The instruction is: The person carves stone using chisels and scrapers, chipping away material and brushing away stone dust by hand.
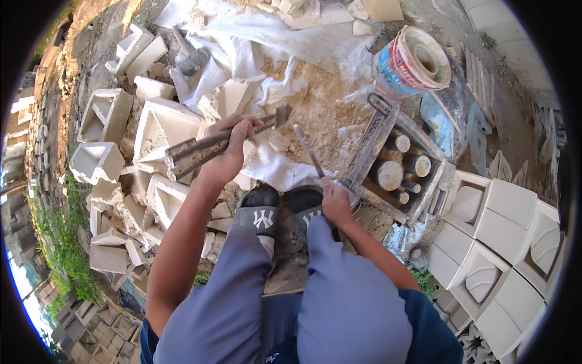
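Grey-blue trouser legs (357, 285) loom nearest the camera, knees bent, and just beyond them both hands are full! Left hand (233, 145) is wrapped around a long dark bar (197, 150), slanted up to the right, its far end finishing in a short, flat piece above the sandy rubble. Over on the other side, the right hand (336, 200) grips a thin rod (310, 151), its upper end leaning left toward that bar; the two tools are apart. Down between the hands sit the feet in dark slippers (259, 209) with white markings. Just to the right of the rod, a metal box (371, 145) stands with pale-topped cylinders (389, 176) of mixed widths inside. Behind it, a blue, red and white bucket (391, 70), grimy at the rim. Ahead, sandy rubble (327, 115) spreads across a rumpled white sheet (242, 60), and a mallet (193, 62) lies at its left. Broken pale blocks (167, 130) crowd the left flank; far right, square pale blocks (506, 209) are stacked together, while green plants (66, 242) edge the far left.
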`<state>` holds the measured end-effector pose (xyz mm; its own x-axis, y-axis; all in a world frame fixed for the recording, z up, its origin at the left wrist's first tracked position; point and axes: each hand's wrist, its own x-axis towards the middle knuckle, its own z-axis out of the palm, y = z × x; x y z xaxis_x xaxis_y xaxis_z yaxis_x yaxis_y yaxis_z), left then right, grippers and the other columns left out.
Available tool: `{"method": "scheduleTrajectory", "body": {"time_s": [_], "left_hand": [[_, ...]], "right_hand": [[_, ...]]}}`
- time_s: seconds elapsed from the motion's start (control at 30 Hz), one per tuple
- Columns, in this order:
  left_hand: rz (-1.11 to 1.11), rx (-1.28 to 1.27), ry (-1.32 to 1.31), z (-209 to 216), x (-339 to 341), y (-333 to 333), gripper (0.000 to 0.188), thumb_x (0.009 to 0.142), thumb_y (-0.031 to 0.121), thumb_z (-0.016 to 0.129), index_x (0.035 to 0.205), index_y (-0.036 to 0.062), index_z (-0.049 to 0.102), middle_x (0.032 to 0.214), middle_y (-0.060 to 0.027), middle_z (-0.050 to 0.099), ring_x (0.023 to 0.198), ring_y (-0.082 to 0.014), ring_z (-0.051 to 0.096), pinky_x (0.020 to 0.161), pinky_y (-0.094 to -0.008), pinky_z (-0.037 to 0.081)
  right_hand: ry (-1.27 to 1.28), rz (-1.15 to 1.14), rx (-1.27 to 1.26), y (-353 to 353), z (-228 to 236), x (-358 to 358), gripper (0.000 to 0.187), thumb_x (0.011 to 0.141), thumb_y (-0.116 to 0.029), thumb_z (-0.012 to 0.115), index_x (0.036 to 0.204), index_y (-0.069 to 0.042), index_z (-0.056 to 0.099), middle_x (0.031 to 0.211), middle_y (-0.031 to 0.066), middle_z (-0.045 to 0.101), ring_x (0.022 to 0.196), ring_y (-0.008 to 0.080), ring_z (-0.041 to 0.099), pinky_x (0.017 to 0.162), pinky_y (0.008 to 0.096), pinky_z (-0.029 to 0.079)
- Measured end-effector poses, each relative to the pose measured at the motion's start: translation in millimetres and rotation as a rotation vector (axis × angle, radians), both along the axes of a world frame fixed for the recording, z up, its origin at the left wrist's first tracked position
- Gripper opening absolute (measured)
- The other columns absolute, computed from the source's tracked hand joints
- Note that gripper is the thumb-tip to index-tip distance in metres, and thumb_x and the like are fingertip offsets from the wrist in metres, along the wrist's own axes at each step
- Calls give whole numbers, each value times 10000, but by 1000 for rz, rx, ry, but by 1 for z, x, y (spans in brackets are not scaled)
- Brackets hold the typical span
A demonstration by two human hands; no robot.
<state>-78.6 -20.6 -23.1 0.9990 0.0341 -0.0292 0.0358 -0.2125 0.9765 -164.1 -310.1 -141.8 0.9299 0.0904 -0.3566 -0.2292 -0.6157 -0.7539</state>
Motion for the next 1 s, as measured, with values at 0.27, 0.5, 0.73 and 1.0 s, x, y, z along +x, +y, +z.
{"method": "scheduleTrajectory", "body": {"time_s": [0.27, 0.5, 0.73, 1.0], "left_hand": [[-29, 125, 31, 14, 4, -20, 286, 990, 147, 463, 807, -35, 585, 967, -156, 707, 909, -183, 612, 869, -332, 495], [-1, 105, 85, 8, 2, -18, 294, 993, 166, 466, 796, -30, 564, 976, -168, 707, 969, -192, 624, 944, -353, 490], [2, 39, 65, 8, 11, -5, 309, 993, 179, 465, 795, -35, 568, 1007, -188, 706, 963, -201, 625, 946, -355, 488], [-26, 100, 93, 7, 15, 2, 312, 1002, 173, 459, 811, -44, 577, 995, -187, 704, 940, -194, 624, 913, -350, 502]], "right_hand": [[-38, -109, 225, 0, -7, -12, 586, 1082, -381, 426, 659, 22, 461, 581, 93, 428, 586, 206, 464, 562, 395, 359], [138, 35, -97, -5, -14, 14, 541, 1070, -409, 416, 831, 49, 577, 660, 226, 530, 616, 383, 515, 624, 475, 410], [-27, -61, 123, 9, -3, 5, 526, 1074, -381, 411, 810, 56, 535, 657, 235, 534, 618, 415, 491, 618, 463, 405], [101, -59, 80, -1, 2, -2, 504, 1066, -346, 437, 796, 59, 568, 662, 276, 526, 648, 468, 515, 629, 500, 414]]}}
